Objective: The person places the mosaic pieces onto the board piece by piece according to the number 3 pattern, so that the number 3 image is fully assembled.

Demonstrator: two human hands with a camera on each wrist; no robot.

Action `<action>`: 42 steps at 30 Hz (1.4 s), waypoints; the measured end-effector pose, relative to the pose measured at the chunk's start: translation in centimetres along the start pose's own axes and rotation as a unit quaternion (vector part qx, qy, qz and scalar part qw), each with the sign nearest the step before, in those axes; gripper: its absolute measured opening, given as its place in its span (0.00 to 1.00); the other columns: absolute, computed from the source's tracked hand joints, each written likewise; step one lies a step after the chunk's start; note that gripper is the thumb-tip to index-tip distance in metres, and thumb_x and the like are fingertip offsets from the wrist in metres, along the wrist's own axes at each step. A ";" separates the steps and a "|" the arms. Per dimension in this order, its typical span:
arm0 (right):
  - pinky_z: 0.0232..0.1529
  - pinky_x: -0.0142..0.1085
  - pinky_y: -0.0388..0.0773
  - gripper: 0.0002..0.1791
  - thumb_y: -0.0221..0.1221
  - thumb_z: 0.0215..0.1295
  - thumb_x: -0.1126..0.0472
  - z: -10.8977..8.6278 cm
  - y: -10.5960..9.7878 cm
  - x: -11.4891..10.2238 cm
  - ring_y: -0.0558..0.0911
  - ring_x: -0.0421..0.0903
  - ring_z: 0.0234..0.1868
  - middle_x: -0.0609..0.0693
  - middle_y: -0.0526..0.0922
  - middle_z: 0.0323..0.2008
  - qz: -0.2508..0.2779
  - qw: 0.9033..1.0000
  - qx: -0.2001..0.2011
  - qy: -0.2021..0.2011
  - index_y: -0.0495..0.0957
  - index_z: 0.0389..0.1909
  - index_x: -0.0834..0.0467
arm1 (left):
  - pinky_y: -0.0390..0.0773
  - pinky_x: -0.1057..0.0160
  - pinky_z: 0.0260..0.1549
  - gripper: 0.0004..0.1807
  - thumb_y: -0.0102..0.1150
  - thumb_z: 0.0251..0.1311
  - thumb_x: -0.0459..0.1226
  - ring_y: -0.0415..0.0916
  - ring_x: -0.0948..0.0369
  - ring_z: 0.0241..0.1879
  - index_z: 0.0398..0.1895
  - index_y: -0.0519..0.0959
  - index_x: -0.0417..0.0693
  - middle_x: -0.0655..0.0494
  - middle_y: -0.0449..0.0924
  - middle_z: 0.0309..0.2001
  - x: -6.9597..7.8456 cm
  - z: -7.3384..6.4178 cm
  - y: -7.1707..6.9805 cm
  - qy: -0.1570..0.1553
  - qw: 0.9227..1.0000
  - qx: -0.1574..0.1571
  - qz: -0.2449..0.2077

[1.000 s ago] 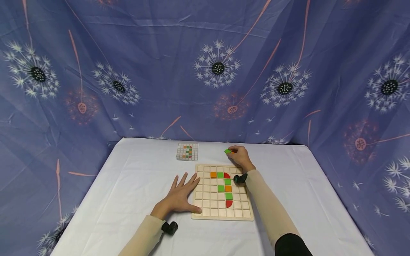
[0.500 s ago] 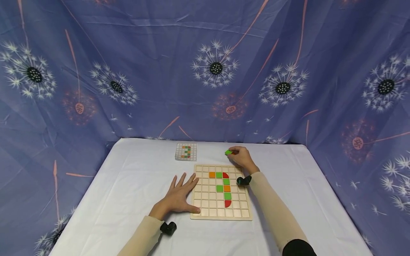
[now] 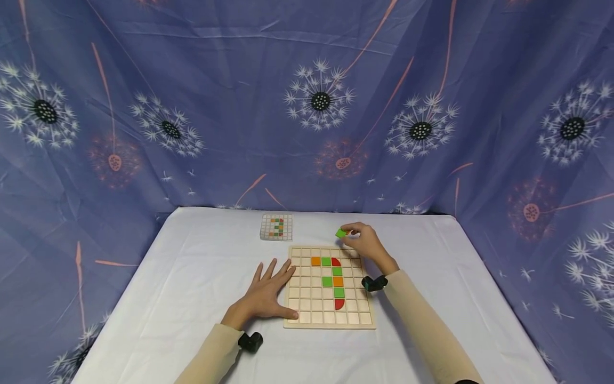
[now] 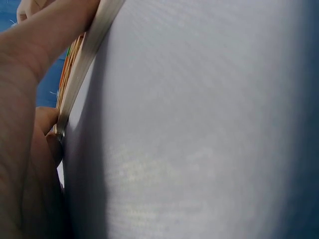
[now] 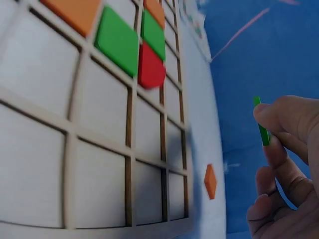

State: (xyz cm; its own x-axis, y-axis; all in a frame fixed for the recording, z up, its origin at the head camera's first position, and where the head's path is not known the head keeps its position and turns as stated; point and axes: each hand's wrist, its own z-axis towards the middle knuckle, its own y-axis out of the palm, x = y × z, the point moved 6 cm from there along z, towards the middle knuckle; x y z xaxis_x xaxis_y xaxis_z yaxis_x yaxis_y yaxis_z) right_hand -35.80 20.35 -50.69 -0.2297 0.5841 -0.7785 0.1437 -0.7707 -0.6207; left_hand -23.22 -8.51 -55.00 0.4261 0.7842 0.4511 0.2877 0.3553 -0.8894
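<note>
A wooden grid board (image 3: 330,326) lies on the table, with orange, green and red tiles in several cells. My left hand (image 3: 263,297) rests beside its left edge with fingers spread, the thumb on the lower left corner. In the left wrist view, the fingers and thumb touch the board's side (image 4: 82,69). Above the board's far edge, my right hand (image 3: 368,243) pinches a green square tile (image 3: 341,233) between thumb and fingertips. The right wrist view shows this green tile (image 5: 262,122) edge-on. An orange tile (image 5: 211,181) lies on the cloth beyond the board, apart from that hand.
A small pattern card (image 3: 276,228) with a coloured grid lies behind the board to the left. White cloth (image 3: 192,266) covers the table. A blue dandelion-print curtain (image 3: 240,106) hangs along the back and sides.
My right hand has drawn slightly back toward the board with the green tile pinched. The left hand stays on the board. The whole head view has shifted a little.
</note>
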 end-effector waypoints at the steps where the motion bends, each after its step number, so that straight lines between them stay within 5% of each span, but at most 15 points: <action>1: 0.53 0.52 0.80 0.18 0.67 0.68 0.60 -0.4 0.0 -0.3 0.79 0.58 0.56 0.58 0.82 0.60 0.002 1.000 -0.001 -0.005 0.84 0.58 0.57 | 0.29 0.31 0.76 0.68 0.68 0.41 0.74 0.34 0.41 0.83 0.84 0.53 0.56 0.56 0.43 0.85 0.0 0.0 0.0 -0.001 1.000 -0.001 0.001; 14: 0.44 0.39 0.78 0.17 0.67 0.68 0.61 -6.3 1.6 -2.3 0.81 0.55 0.52 0.52 0.84 0.55 0.029 0.997 -0.034 -0.055 0.85 0.57 0.54 | 0.28 0.30 0.75 0.68 0.68 0.42 0.73 0.33 0.41 0.83 0.84 0.52 0.55 0.54 0.42 0.85 0.0 -0.1 0.1 0.007 1.000 -0.002 -0.008; 19: 0.40 0.33 0.80 0.16 0.67 0.68 0.62 -8.6 2.7 -2.7 0.81 0.46 0.44 0.52 0.85 0.51 0.054 0.995 -0.045 -0.068 0.85 0.56 0.55 | 0.28 0.30 0.75 0.68 0.68 0.43 0.74 0.33 0.41 0.83 0.84 0.52 0.56 0.54 0.42 0.85 -0.1 0.0 0.0 0.010 1.000 -0.006 -0.005; 26: 0.35 0.30 0.79 0.15 0.68 0.66 0.65 -10.3 3.7 -3.4 0.77 0.37 0.36 0.49 0.84 0.44 0.055 0.993 -0.047 -0.089 0.86 0.53 0.54 | 0.27 0.31 0.76 0.68 0.68 0.42 0.74 0.33 0.42 0.83 0.84 0.52 0.56 0.55 0.41 0.85 -0.1 0.0 0.0 0.005 1.000 -0.006 -0.009; 42: 0.29 0.27 0.77 0.16 0.71 0.62 0.67 -13.1 6.2 -4.4 0.74 0.32 0.30 0.49 0.84 0.46 0.014 0.990 -0.094 -0.104 0.87 0.51 0.57 | 0.28 0.32 0.76 0.68 0.68 0.41 0.74 0.33 0.43 0.83 0.84 0.52 0.57 0.57 0.42 0.85 -0.1 0.0 0.2 -0.003 1.000 -0.008 -0.004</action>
State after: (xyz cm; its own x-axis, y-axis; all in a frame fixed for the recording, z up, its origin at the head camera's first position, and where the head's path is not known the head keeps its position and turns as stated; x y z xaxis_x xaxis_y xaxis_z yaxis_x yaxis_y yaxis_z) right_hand -21.30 16.31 -52.34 -0.4130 0.4834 -0.7719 0.3250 -0.7135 -0.6207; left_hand -23.28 -8.55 -55.20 0.4187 0.7845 0.4574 0.3039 0.3536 -0.8846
